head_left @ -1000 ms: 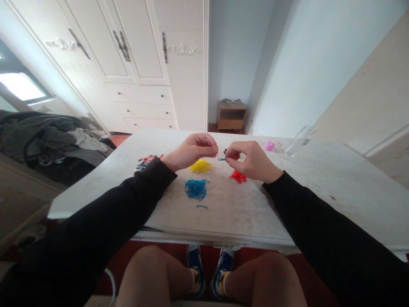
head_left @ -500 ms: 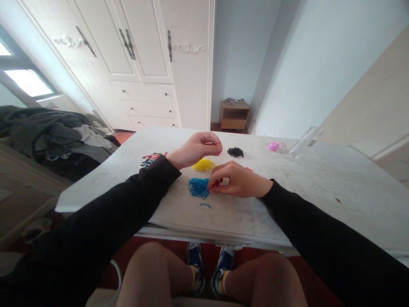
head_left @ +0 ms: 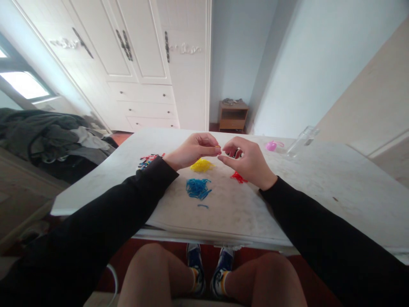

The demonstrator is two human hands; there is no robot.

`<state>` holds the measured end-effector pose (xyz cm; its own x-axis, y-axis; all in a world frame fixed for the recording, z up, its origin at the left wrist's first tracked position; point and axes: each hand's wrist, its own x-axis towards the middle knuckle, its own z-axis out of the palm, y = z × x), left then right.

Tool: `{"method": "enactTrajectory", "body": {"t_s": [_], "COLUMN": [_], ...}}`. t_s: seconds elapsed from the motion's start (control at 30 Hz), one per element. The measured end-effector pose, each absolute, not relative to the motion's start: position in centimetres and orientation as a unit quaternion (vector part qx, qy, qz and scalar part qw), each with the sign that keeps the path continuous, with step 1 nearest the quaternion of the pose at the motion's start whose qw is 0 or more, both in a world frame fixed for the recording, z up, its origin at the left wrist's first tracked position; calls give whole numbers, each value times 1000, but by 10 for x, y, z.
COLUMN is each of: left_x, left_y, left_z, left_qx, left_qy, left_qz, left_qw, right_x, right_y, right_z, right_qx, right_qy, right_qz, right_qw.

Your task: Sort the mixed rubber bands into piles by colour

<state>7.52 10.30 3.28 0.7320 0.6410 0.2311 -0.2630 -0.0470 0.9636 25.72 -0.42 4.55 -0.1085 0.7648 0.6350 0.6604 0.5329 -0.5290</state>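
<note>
My left hand (head_left: 200, 149) hovers above the far middle of the table, thumb and forefinger pinched around a tiny yellowish-orange rubber band (head_left: 217, 146). My right hand (head_left: 247, 157) meets it fingertip to fingertip, its thumb and forefinger curled into a pinch; what lies between them is too small to make out. Below my left hand is a pile of yellow rubber bands (head_left: 202, 165). Nearer to me lie a blue pile (head_left: 197, 189) and a single blue band (head_left: 203, 206). A red pile (head_left: 239, 177) shows beside my right wrist. Black bands (head_left: 235, 153) are mostly hidden behind my right fingers.
Mixed coloured bands (head_left: 150, 160) lie by my left sleeve. On the right of the white table (head_left: 319, 204) are a pink rounded object (head_left: 271, 146) and a clear glass container (head_left: 303, 141). Clothes (head_left: 47, 136) are heaped at the left. A white wardrobe (head_left: 140, 42) stands behind.
My right hand has left the blue pile and moved up and away from me to my left fingertips. This uncovers the red pile and covers the black one. My left hand has barely moved.
</note>
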Motion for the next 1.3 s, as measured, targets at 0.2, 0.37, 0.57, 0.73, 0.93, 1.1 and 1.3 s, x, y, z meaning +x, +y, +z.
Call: {"method": "enactTrajectory", "body": {"t_s": [0.2,0.37,0.57,0.73,0.93,1.1,1.3], "left_x": [75,75,74,74,74,73,74], "left_y": [104,104,103,103,105,104,103], "left_z": [32,32,34,33,33,34,33], "left_qx": [646,643,621,617,617,628,692], "left_qy": [159,162,173,172,189,195,174], "left_qz": [339,333,320,331,323,324,331], "left_qw": [666,670,695,693,692,680,618], "right_x": [260,261,262,263,263,265,263], "right_y": [-3,-3,-1,-1,-2,-2,-1], "right_z": [43,45,44,45,48,48,46], "right_qx": [-492,-517,-542,-558,-560,-570,-573], "right_qy": [-744,-729,-715,-696,-679,-663,-688], "right_qz": [63,59,45,29,11,-8,45], "right_qw": [447,444,440,450,475,485,443]}}
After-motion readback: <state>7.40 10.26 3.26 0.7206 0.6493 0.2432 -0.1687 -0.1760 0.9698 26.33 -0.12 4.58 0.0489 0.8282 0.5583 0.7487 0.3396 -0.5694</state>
